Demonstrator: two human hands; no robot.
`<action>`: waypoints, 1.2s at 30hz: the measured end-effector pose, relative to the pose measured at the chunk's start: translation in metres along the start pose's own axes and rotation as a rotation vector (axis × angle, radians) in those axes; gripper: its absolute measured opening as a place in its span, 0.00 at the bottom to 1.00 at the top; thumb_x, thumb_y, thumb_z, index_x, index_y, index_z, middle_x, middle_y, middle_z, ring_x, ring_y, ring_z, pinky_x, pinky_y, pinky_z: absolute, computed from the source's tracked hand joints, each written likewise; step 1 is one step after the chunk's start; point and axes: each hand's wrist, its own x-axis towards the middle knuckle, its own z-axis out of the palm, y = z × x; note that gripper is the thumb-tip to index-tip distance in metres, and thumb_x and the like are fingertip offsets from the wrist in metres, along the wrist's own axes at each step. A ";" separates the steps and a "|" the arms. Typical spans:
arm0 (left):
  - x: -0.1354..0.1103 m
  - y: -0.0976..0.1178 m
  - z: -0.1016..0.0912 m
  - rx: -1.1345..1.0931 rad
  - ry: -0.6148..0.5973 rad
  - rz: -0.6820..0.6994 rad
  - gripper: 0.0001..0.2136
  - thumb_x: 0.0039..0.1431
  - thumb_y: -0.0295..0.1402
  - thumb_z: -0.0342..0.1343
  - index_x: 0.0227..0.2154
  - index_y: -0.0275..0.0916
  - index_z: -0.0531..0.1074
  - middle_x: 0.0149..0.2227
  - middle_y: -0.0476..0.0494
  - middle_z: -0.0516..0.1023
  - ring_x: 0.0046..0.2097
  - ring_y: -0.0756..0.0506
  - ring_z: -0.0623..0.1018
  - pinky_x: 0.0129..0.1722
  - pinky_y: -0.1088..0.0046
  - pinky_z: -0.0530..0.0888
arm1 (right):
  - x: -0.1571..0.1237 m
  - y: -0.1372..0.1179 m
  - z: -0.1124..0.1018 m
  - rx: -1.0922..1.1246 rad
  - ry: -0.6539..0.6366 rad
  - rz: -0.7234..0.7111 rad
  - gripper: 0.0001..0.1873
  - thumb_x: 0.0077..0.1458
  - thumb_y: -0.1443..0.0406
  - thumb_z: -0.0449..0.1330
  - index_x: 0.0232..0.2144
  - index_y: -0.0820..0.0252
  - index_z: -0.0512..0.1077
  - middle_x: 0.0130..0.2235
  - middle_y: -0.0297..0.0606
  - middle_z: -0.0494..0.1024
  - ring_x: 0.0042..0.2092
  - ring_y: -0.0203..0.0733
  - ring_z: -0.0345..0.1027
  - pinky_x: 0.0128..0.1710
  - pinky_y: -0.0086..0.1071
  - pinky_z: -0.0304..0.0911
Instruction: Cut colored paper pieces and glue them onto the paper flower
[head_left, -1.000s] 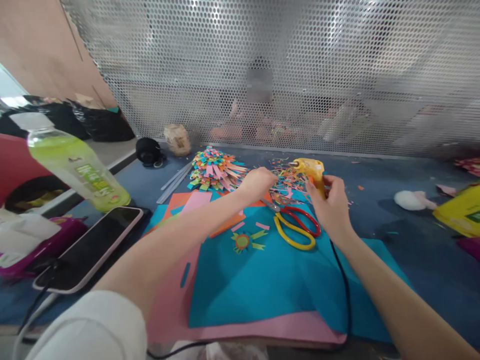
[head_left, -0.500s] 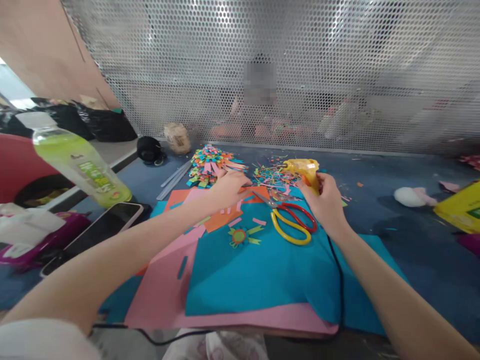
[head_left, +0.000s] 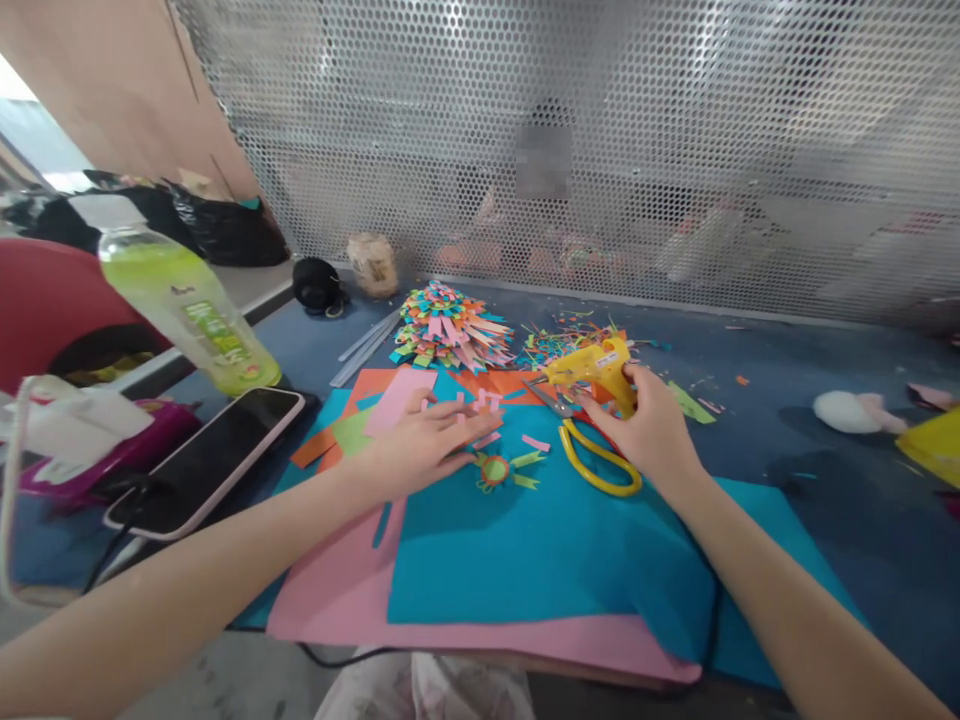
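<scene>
My right hand [head_left: 654, 425] is wrapped around the handle of a yellow glue gun [head_left: 592, 366], whose nozzle points left. Below the gun lie scissors with yellow and red handles [head_left: 600, 472], partly covered by my right hand and the gun. My left hand [head_left: 427, 440] hovers or rests over the paper with its fingers stretched out, nothing visibly in it. Just right of its fingertips is a small round paper rosette [head_left: 495, 470] with green ribbon tails. Small pink paper strips [head_left: 535, 443] lie near it on the blue sheet [head_left: 517, 560].
Behind my left hand is a pile of fringed colourful paper [head_left: 450, 330], with paper shreds [head_left: 574, 340] to its right. Clear glue sticks [head_left: 365, 348], a drink bottle [head_left: 187, 310] and a phone [head_left: 210, 460] are at left. A perforated metal panel [head_left: 420, 130] stands behind.
My left hand has drawn back toward me from beside the fringed paper pile and lowered over the sheets. The glue gun in my right hand has come nearer, now above the scissors.
</scene>
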 end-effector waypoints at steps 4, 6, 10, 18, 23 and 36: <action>-0.002 -0.004 0.006 -0.014 0.023 0.014 0.19 0.61 0.34 0.47 0.56 0.47 0.59 0.46 0.44 0.76 0.52 0.45 0.71 0.50 0.66 0.61 | 0.002 -0.002 -0.002 -0.025 -0.022 -0.007 0.23 0.43 0.52 0.60 0.38 0.60 0.64 0.38 0.47 0.73 0.39 0.53 0.68 0.37 0.44 0.64; 0.000 -0.006 0.010 -0.011 0.051 0.008 0.18 0.62 0.35 0.45 0.55 0.45 0.60 0.45 0.42 0.76 0.49 0.45 0.73 0.50 0.66 0.61 | 0.002 -0.005 -0.004 -0.015 -0.045 0.009 0.22 0.42 0.52 0.61 0.35 0.59 0.65 0.35 0.45 0.73 0.36 0.50 0.68 0.35 0.42 0.64; 0.004 -0.008 0.013 0.010 0.081 -0.005 0.18 0.64 0.37 0.42 0.55 0.43 0.60 0.43 0.41 0.77 0.46 0.46 0.75 0.49 0.66 0.61 | 0.002 -0.016 -0.012 0.261 -0.147 0.230 0.21 0.41 0.52 0.62 0.34 0.57 0.65 0.30 0.38 0.71 0.26 0.42 0.66 0.25 0.37 0.62; 0.002 -0.006 0.011 -0.021 0.083 0.034 0.15 0.64 0.31 0.42 0.51 0.41 0.65 0.41 0.40 0.78 0.46 0.47 0.75 0.50 0.66 0.63 | -0.004 -0.036 -0.022 1.093 -0.733 0.564 0.24 0.49 0.44 0.46 0.32 0.57 0.64 0.25 0.32 0.65 0.15 0.31 0.52 0.08 0.29 0.48; 0.001 -0.002 0.006 -0.413 0.265 -0.183 0.11 0.56 0.29 0.52 0.43 0.42 0.69 0.41 0.46 0.79 0.46 0.46 0.75 0.48 0.66 0.66 | -0.017 -0.048 -0.013 1.025 -0.771 0.426 0.30 0.50 0.41 0.36 0.35 0.56 0.62 0.27 0.33 0.65 0.15 0.32 0.53 0.07 0.30 0.50; 0.005 -0.010 0.011 -1.470 0.447 -0.631 0.13 0.46 0.34 0.62 0.35 0.36 0.70 0.31 0.45 0.80 0.37 0.45 0.80 0.42 0.66 0.74 | -0.009 -0.026 -0.011 0.406 0.199 0.126 0.21 0.43 0.58 0.64 0.37 0.54 0.58 0.37 0.40 0.67 0.38 0.48 0.68 0.37 0.44 0.66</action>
